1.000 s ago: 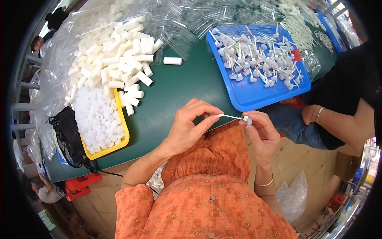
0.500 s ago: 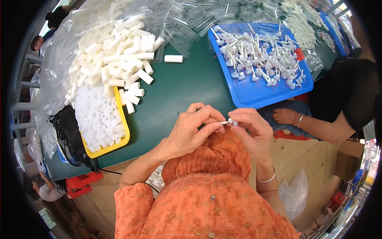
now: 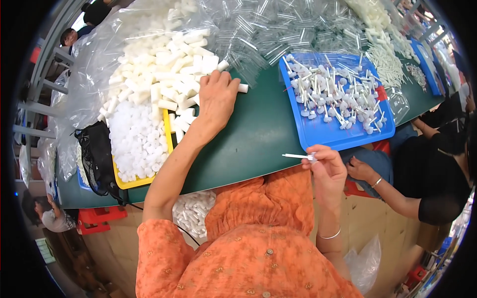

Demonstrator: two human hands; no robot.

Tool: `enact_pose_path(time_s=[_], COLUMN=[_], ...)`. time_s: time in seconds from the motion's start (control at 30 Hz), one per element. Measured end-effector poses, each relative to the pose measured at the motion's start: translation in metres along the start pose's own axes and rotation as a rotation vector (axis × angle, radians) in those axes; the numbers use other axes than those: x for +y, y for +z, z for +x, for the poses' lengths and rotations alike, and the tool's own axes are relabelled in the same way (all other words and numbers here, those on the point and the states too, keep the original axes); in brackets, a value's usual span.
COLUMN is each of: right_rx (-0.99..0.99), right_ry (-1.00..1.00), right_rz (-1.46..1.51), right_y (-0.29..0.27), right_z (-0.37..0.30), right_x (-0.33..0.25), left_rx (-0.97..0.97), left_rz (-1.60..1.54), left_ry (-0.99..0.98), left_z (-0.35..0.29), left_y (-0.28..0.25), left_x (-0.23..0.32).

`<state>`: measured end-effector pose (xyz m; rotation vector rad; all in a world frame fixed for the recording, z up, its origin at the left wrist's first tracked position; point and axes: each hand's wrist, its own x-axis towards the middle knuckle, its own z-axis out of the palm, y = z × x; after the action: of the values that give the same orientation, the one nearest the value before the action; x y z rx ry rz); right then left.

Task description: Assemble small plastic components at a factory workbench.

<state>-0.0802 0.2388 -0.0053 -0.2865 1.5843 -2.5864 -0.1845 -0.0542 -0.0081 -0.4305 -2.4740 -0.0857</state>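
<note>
My left hand point(image 3: 218, 97) reaches over the right edge of a heap of white foam cylinders point(image 3: 166, 69). Its fingers are apart and bent downward among the pieces, and the fingertips are partly hidden. A single foam cylinder point(image 3: 242, 88) lies just right of those fingers. Near the table's front edge, my right hand point(image 3: 328, 171) is closed, pinching a thin white stick with a translucent cap point(image 3: 296, 156). The cap end is between the fingers and the stick points left. Beyond this hand stands a blue tray point(image 3: 323, 136) of similar capped sticks point(image 3: 333, 92).
A yellow tray point(image 3: 134, 183) of small white caps point(image 3: 136, 141) stands at the left, beside a black mesh bag point(image 3: 94, 156). Clear plastic tubes point(image 3: 278, 30) cover the back of the green table point(image 3: 253, 134). A co-worker's arm point(image 3: 392, 196) is close on the right.
My left hand has let go of the capped stick and moved far left to the foam heap. My right hand keeps the stick, slightly further right and lower. The view has shifted.
</note>
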Motion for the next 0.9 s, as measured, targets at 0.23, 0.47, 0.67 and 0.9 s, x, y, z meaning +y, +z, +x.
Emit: enact_pose_path(time_s=[0.23, 0.47, 0.67, 0.9], right_rx=[0.091, -0.015, -0.027, 0.003], right_ry=[0.1, 0.176, 0.203, 0.278], right_rz=[0.006, 0.203, 0.231, 0.257], right_y=[-0.007, 0.032, 0.036, 0.043], right_z=[-0.016, -0.008, -0.015, -0.018], right_x=[0.003, 0.022, 0.031, 0.03], left_rx=[-0.105, -0.267, -0.281, -0.311], left_rz=[-0.328, -0.836, -1.094, -0.901], left_ry=[-0.049, -0.217, -0.423, -0.311], left_z=[-0.015, -0.062, -0.068, -0.075], left_y=[-0.046, -0.085, -0.093, -0.091], left_x=[0.046, 0.1, 0.102, 0.093])
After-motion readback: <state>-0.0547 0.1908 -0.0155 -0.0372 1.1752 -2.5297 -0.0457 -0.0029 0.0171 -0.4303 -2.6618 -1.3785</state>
